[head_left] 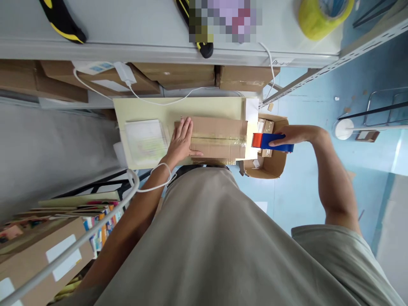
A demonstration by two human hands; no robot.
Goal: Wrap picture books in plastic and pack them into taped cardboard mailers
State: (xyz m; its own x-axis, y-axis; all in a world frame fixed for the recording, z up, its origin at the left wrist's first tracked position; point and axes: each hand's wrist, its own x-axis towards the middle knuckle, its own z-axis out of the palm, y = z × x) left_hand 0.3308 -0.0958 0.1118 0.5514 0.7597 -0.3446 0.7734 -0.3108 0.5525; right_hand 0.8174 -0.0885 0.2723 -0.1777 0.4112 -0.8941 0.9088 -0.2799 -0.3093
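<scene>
A brown cardboard box [216,129] lies on a pale yellow work board [140,108], with clear tape running along its middle seam. My left hand [182,142] presses flat on the left end of the box, fingers stretched out. Off the box's right end, my right hand [295,135] grips a blue tape dispenser [272,142] with an orange toothed end, held over an open carton. Whether the tape still links dispenser and box I cannot tell.
The open carton [280,163] on the right holds small taped boxes. A stack of papers [145,142] lies left on the board. Above are a shelf edge [127,51], box cutters and a yellow tape roll [321,23]. A white cable [178,102] crosses the board's back.
</scene>
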